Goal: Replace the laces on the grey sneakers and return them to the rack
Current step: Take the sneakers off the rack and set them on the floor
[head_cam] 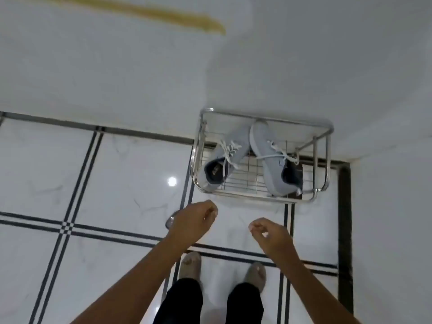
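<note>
Two grey sneakers (252, 157) inside chrome wire rack (323, 192) against wall corner, left hand (195, 220) and right hand (272, 233) loosely curled, holding nothing, over open tiled floor (105, 183) before rack's front rail

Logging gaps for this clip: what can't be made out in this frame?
- Head view: the yellow streak at the top is motion-blurred; cannot tell what it is.
- A small metallic object on the floor is mostly hidden behind the left hand.
- The insole print in the left sneaker is too small to read.
- The fingers of the right hand curl inward; any small thing pinched is not visible.
</note>
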Tool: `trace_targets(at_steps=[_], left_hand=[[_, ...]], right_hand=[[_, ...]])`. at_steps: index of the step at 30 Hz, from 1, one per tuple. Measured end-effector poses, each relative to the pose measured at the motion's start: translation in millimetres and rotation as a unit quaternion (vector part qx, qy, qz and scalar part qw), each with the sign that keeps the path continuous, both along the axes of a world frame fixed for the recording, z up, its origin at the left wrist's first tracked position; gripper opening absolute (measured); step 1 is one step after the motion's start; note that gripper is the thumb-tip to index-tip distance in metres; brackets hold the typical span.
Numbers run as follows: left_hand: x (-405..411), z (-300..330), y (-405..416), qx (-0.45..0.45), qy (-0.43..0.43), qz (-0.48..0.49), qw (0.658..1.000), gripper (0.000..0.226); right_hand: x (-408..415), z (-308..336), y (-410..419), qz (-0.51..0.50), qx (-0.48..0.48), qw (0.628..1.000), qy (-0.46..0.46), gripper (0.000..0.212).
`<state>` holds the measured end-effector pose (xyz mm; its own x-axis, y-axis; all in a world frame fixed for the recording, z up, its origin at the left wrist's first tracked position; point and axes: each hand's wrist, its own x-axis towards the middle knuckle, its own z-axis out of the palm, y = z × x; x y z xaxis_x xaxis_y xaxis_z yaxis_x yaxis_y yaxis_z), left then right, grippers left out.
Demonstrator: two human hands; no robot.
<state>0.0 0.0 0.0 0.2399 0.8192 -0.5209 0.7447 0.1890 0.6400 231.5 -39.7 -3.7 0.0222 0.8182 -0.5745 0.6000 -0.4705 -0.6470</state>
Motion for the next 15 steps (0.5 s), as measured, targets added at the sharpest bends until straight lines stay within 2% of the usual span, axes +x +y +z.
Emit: trace_targets(at_steps=[2,4,6,9,12,15], left_hand=[[11,-34,21,0.121,0.056,-0.063,0.989,0.01],[25,-61,46,0.224,0.149,-0.089,0.959,0.023],[41,-79,63,0.217,0.228,-0.122,0.941,0.042],[54,-98,79,0.143,0.342,-0.166,0.914,0.051],[60,-115,82,0.134,0.411,-0.223,0.874,0.036],[62,-124,86,0.153,0.421,-0.233,0.863,0.02]], right_hand=[[26,-30,14,0.033,0.063,0.991,-0.11,0.011],[59,-56,39,0.069,0.149,0.958,-0.236,0.023],[88,-74,64,0.135,0.171,0.921,-0.322,0.033],[109,-91,99,0.226,0.095,0.887,-0.392,0.04],[113,-103,115,0.28,0.056,0.864,-0.414,0.031],[112,-115,119,0.288,0.037,0.877,-0.383,0.035]])
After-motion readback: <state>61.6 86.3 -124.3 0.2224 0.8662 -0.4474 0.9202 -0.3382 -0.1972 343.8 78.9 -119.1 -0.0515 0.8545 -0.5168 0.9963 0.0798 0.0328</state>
